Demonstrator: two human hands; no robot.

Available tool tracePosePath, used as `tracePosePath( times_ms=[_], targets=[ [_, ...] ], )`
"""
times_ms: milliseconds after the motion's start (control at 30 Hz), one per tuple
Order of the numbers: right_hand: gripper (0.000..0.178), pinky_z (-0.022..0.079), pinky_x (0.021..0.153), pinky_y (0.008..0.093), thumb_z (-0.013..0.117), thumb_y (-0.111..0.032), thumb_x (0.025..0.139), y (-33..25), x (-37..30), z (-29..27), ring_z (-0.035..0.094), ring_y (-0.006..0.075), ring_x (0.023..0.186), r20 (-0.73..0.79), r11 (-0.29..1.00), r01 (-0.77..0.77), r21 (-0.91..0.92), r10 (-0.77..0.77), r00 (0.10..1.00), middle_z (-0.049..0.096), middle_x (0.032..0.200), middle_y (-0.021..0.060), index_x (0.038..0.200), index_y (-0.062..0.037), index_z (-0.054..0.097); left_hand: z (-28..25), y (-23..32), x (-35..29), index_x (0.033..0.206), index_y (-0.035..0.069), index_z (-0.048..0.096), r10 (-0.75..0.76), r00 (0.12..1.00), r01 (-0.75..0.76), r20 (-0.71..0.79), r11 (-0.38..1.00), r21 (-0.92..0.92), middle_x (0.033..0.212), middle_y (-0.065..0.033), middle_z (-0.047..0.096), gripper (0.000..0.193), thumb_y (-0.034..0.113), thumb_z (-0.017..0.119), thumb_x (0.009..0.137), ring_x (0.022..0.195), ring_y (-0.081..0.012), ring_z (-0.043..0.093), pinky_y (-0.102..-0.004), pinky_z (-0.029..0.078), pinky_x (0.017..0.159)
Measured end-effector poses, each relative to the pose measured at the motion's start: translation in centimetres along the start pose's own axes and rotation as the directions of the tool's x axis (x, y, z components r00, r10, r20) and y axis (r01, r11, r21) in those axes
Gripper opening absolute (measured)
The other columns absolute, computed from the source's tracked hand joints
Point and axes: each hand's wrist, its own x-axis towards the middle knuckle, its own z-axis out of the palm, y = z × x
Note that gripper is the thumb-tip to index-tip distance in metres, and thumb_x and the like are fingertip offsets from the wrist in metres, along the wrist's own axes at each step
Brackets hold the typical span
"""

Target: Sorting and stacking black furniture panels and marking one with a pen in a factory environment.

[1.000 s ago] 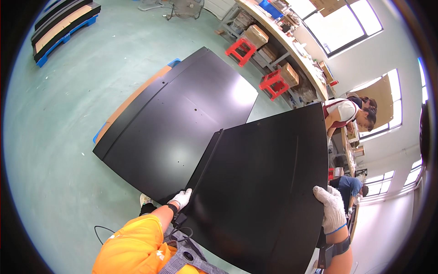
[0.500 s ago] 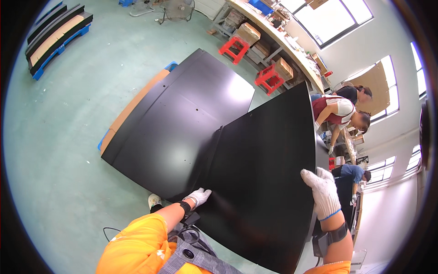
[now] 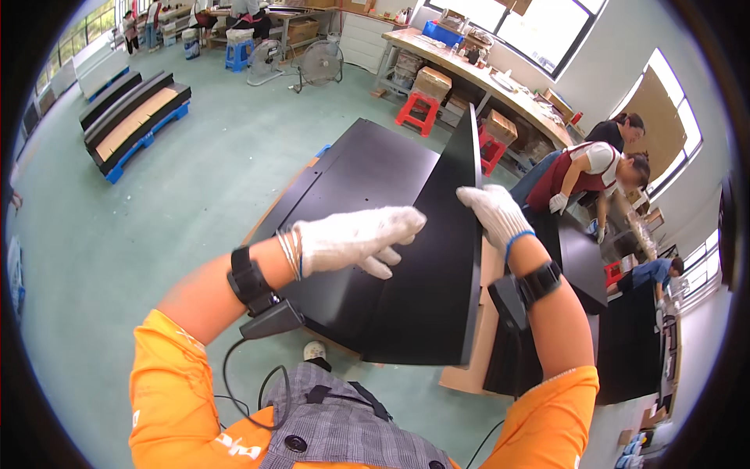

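Fingers (image 3: 405, 222) of the left hand (image 3: 344, 241): stretched out, slightly spread, holding nothing. The white glove shows in front of the black panels; contact with either cannot be told. Fingers of the right hand (image 3: 502, 217): grasping the edge of the raised panel (image 3: 441, 262), thumb over the dark face; firmness cannot be judged.

Position: the raised panel stands steeply tilted, its right edge up, its left side meeting the flat panel (image 3: 383, 168) below. The flat panel lies over cardboard (image 3: 268, 217). More brown board (image 3: 459, 378) shows to the right, by the raised panel's near end.

Risks (judged): with one hand on a broad sheet, a slip of the knit glove could drop the raised panel onto the flat one and mark both faces. Twisting is possible too, since the grip sits at one edge only. Should the lower side slide, the near end might come down close to the shoe (image 3: 314, 349). The looping cable (image 3: 228, 367) by the left forearm could snag. A wide swing rightward could strike the dark panel (image 3: 580, 262) beside the co-worker in the red apron (image 3: 551, 173).
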Motion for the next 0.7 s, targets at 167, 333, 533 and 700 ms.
tracePosePath(
  times_ms=[167, 333, 533, 700],
  targets=[
    [0.048, 0.048, 0.06, 0.0359, 0.06, -0.041, 0.082, 4.3, 2.3, -0.4, 0.061, 0.0237, 0.06, 0.107, 0.975, 0.202, 0.088, -0.211, 0.972, 0.063, 0.07, 0.0138, 0.083, 0.0063, 0.063, 5.1, 6.1, 1.5, 0.148, 0.004, 0.012, -0.12, 0.993, 0.119, 0.014, 0.991, 0.059, 0.146, -0.0343, 0.02, 0.091, 0.065, 0.042, 0.089, 0.128, -0.0475, 0.038, -0.0454, 0.046, 0.097],
    [0.052, 0.051, 0.069, 0.0384, 0.05, -0.046, 0.092, 8.9, -1.2, 5.8, 0.064, 0.0259, 0.079, 0.178, 0.678, -0.016, 0.735, -0.171, 0.969, 0.064, 0.096, 0.0149, 0.111, 0.002, 0.056, 4.5, 5.2, 2.5, 0.149, 0.003, 0.005, -0.199, 0.959, 0.24, -0.202, 0.948, 0.208, 0.145, -0.0319, 0.024, 0.097, 0.056, 0.056, 0.086, 0.129, -0.0378, 0.04, -0.0481, 0.045, 0.097],
    [0.032, 0.053, 0.066, 0.043, 0.053, -0.038, 0.092, 30.2, -4.1, 22.4, 0.061, 0.0274, 0.074, 0.435, 0.41, -0.605, 0.682, 0.437, 0.787, 0.06, 0.082, 0.0096, 0.091, -0.0063, 0.059, -2.4, 1.6, -0.2, 0.11, 0.014, 0.057, -0.019, 0.99, 0.117, -0.142, 0.685, 0.719, 0.095, -0.0169, 0.047, 0.031, 0.005, 0.053, 0.08, 0.085, -0.0321, 0.061, -0.0358, 0.054, 0.072],
    [0.06, 0.046, 0.083, 0.0431, 0.044, -0.05, 0.092, 43.4, -9.2, 34.0, 0.06, 0.0367, 0.1, 0.354, 0.715, -0.673, 0.189, 0.59, 0.726, 0.064, 0.103, 0.0238, 0.108, 0.0055, 0.061, -1.6, 3.6, -1.8, 0.094, -0.004, 0.059, -0.212, 0.854, 0.476, -0.475, 0.688, 0.548, 0.073, -0.0077, 0.056, 0.038, 0.029, 0.06, 0.075, 0.064, -0.0133, 0.05, -0.03, 0.041, 0.054]
  ],
)
